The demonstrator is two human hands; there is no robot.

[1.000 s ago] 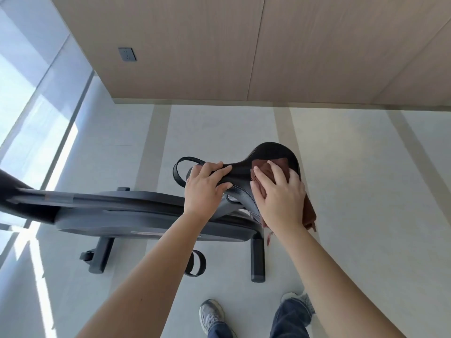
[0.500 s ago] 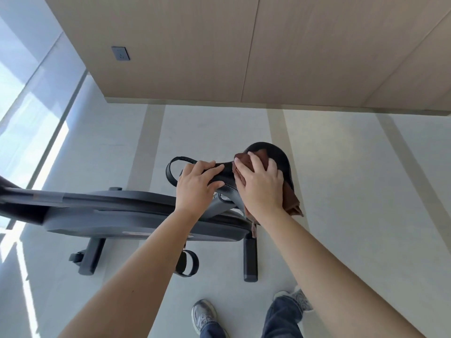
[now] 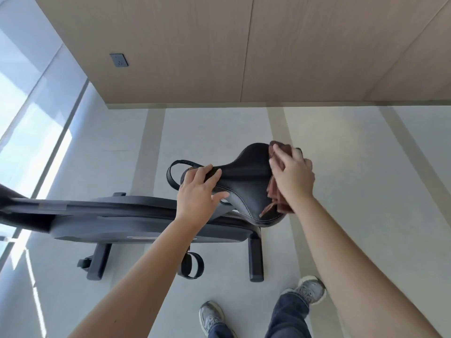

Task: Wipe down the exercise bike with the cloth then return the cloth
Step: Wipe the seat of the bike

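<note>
Half a second ago the right hand (image 3: 292, 179) and cloth (image 3: 274, 193) sat at the middle of the saddle (image 3: 246, 189), almost touching the left hand (image 3: 200, 191). Now they are at the saddle's wide rear, on its right edge, and the two hands are well apart with bare black saddle between them. The left hand has stayed on the narrow nose, fingers curled over the top and thumb on the near side, gripping it. The right hand's fingers bend over the bunched brown cloth and press it against the saddle. Part of the cloth hangs below the palm.

By count: two hands, one cloth, one bike (image 3: 146, 220) with one saddle. Two strap loops show, one (image 3: 179, 167) beyond the left hand and one (image 3: 192, 265) under the left forearm. Two bike feet (image 3: 256, 254) rest on the floor (image 3: 341, 191). There are two shoes (image 3: 211, 315) at the bottom and one outlet (image 3: 118, 60) on the wall.
</note>
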